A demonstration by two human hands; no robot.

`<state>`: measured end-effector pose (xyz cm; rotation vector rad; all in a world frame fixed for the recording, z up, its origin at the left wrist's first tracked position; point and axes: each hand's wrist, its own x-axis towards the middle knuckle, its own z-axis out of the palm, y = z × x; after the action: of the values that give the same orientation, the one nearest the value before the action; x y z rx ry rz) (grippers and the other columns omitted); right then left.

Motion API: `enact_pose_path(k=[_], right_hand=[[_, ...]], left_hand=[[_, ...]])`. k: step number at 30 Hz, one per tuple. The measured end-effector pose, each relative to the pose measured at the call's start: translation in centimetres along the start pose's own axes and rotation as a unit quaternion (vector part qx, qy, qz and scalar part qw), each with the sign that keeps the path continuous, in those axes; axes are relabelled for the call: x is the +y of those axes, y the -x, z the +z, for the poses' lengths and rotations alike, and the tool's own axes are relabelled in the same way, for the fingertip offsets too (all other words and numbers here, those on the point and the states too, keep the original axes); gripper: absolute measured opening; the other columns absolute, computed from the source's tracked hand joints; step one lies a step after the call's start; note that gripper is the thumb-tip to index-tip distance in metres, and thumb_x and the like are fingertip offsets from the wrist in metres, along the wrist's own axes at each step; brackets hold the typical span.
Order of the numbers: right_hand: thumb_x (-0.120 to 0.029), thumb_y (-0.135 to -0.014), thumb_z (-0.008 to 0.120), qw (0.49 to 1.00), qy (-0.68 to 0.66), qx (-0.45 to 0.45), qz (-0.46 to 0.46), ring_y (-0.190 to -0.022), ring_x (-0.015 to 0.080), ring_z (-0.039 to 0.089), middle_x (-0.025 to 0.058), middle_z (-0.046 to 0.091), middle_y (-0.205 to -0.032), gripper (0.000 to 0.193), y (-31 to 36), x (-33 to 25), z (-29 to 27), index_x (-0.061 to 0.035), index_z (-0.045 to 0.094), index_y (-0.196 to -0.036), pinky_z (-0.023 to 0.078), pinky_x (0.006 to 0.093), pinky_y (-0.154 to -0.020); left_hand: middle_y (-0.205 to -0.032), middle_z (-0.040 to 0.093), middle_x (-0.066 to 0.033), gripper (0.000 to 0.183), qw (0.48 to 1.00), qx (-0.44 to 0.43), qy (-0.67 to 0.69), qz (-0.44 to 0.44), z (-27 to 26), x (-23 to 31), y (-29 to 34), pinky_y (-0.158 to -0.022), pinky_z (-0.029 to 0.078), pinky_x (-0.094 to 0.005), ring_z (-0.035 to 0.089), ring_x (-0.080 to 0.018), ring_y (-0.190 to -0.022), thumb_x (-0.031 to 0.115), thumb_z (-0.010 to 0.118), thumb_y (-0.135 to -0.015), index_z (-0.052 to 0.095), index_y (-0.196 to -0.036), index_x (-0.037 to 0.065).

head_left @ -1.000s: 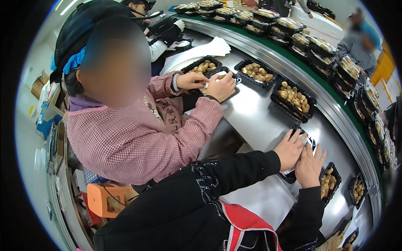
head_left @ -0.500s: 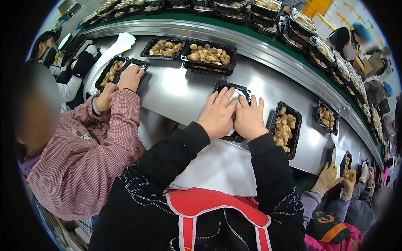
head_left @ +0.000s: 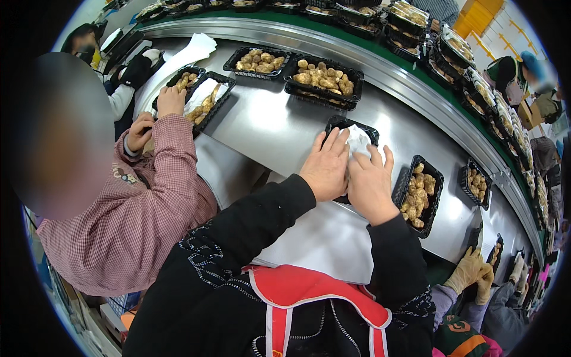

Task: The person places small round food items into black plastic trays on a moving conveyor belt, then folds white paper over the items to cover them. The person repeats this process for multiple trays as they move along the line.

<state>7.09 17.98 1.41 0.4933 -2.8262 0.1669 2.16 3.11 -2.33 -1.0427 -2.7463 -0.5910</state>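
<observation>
Both my hands lie over a black plastic tray (head_left: 370, 129) on the steel table in front of me. A crumpled white sheet of paper or cloth (head_left: 358, 141) lines or covers it, and what lies beneath is hidden. My left hand (head_left: 326, 171) presses flat on the sheet's left side, fingers stretched out. On its right side rests my right hand (head_left: 372, 187), with fingers apart and some bent against the sheet. Just right of it, an uncovered black tray holds knobbly light-brown produce (head_left: 419, 196). A stack of white sheets (head_left: 321, 238) lies nearer to me, below my wrists.
Filled trays (head_left: 324, 77) stand at the back of the steel table (head_left: 262, 113). Beyond runs a green conveyor (head_left: 238, 13) with stacked trays. At left, a co-worker in a checked sleeve (head_left: 172, 143) handles two trays; at right, gloved hands (head_left: 467, 271) work.
The view has shifted, so the scene sits further right. More of the white sheet shows between my hands. The left co-worker's hand has moved off the sheet-covered tray to the one beside it.
</observation>
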Motion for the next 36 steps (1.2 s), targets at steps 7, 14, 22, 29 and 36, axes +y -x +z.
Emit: enact_pose_path(k=[7, 14, 22, 29, 36], right_hand=[[-0.012, -0.080, 0.062, 0.992, -0.093, -0.079, -0.031, -0.122, 0.0392, 0.053, 0.0126, 0.068, -0.107, 0.024, 2.0, -0.4, -1.5, -0.0018, 0.070, -0.100, 0.021, 0.0640, -0.115], [-0.027, -0.084, 0.069, 0.981, -0.127, -0.148, -0.013, -0.100, 0.0309, 0.058, 0.0103, 0.068, -0.089, 0.025, 1.8, -0.9, -2.2, -0.0036, 0.070, -0.093, 0.023, 0.0641, -0.113], [-0.020, -0.082, 0.070, 0.973, -0.196, -0.118, 0.004, -0.107, 0.0325, 0.058, 0.0119, 0.067, -0.109, 0.023, 1.4, 0.1, -2.4, 0.0001, 0.072, -0.092, 0.026, 0.0609, -0.113], [-0.018, -0.077, 0.074, 0.986, -0.146, -0.084, -0.010, -0.128, 0.0342, 0.051, 0.0143, 0.062, -0.128, 0.027, 1.5, -0.1, -2.0, 0.0009, 0.071, -0.097, 0.024, 0.0629, -0.113], [-0.012, -0.080, 0.069, 0.976, -0.206, -0.045, -0.061, -0.122, 0.0352, 0.054, 0.0142, 0.065, -0.125, 0.019, 0.3, 1.6, -2.3, -0.0044, 0.074, -0.097, 0.032, 0.0531, -0.110]], left_hand=[[-0.153, 0.039, -0.0226, 0.046, 0.999, 0.027, 0.040, -0.016, 0.6, -1.4, -0.3, -0.118, 0.023, -0.0588, 0.032, -0.0395, -0.146, 0.019, 0.056, -0.090, 0.057, -0.127, -0.008], [-0.157, 0.036, -0.0224, 0.056, 0.998, -0.038, -0.002, -0.040, -0.2, -0.8, -1.1, -0.120, 0.019, -0.0606, 0.029, -0.0354, -0.150, 0.022, 0.061, -0.085, 0.056, -0.133, -0.006], [-0.152, 0.041, -0.0229, 0.050, 0.997, 0.014, 0.038, -0.062, -0.2, -0.5, -0.8, -0.116, 0.024, -0.0603, 0.035, -0.0366, -0.145, 0.016, 0.065, -0.079, 0.062, -0.123, -0.006], [-0.150, 0.044, -0.0235, 0.038, 0.991, 0.029, 0.121, -0.048, 1.2, -1.7, -1.6, -0.115, 0.030, -0.0582, 0.037, -0.0374, -0.144, 0.015, 0.064, -0.079, 0.067, -0.111, -0.006], [-0.148, 0.047, -0.0204, 0.037, 0.988, 0.006, 0.149, -0.045, -0.1, -3.7, -1.6, -0.111, 0.037, -0.0507, 0.039, -0.0339, -0.142, 0.011, 0.059, -0.082, 0.066, -0.115, -0.005]])
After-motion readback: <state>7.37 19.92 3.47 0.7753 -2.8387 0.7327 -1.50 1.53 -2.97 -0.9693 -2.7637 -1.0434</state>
